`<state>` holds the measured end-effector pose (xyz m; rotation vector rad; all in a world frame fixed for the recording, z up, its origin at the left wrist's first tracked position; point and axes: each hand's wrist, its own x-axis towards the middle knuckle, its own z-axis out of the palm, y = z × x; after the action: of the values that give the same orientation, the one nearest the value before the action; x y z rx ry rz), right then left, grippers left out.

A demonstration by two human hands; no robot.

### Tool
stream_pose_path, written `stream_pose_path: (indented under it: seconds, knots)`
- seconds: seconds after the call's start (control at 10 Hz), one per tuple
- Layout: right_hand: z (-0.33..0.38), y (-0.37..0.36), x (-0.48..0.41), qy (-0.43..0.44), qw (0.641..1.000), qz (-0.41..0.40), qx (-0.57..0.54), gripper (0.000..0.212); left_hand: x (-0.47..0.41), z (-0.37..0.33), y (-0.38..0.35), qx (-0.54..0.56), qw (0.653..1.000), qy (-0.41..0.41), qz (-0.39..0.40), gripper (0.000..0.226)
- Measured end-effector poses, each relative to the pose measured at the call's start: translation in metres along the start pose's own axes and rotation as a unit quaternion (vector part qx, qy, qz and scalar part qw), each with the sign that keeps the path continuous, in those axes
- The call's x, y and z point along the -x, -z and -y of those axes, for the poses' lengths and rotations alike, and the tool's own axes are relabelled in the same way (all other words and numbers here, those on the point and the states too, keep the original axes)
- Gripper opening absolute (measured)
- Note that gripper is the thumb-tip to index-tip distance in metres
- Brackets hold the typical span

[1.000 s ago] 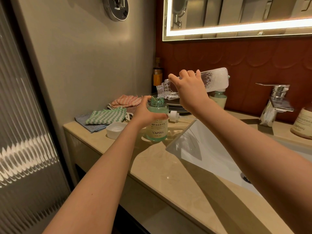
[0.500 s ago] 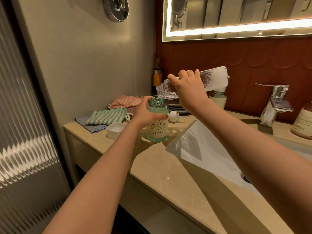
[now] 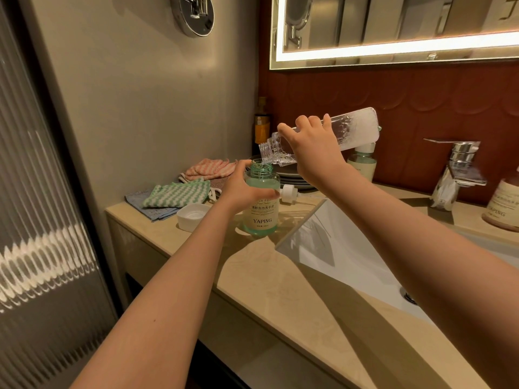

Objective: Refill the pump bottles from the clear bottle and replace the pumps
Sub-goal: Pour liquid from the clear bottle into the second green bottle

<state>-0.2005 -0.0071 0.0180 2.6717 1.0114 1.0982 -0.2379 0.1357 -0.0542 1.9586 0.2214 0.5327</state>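
Green pump bottle (image 3: 261,211), one, gripped by our left hand (image 3: 238,186); our right hand (image 3: 314,147) grips one clear bottle (image 3: 358,127), tilted above it.

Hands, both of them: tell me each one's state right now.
Left hand: grips the green bottle, upright on the counter.
Right hand: holds the clear bottle, tilted, neck over the green bottle's mouth.

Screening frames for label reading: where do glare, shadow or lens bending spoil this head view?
Head view: the mirror light strip is blown out white; long shadows cross the countertop; the ribbed glass panel leans and bows near the left edge; the YAPING label on the green bottle reads sharp; the clear bottle in the right hand carries bright highlights.
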Motion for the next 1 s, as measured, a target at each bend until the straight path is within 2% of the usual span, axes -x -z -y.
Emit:
stream_pose_path:
  seconds: [1.0]
  knots:
    - [0.0021,0.0028,-0.0005,0.003,1.000,0.001,0.007,0.064,0.0000,0.0015,-0.0011,0.001,1.000,-0.003,0.002,0.075]
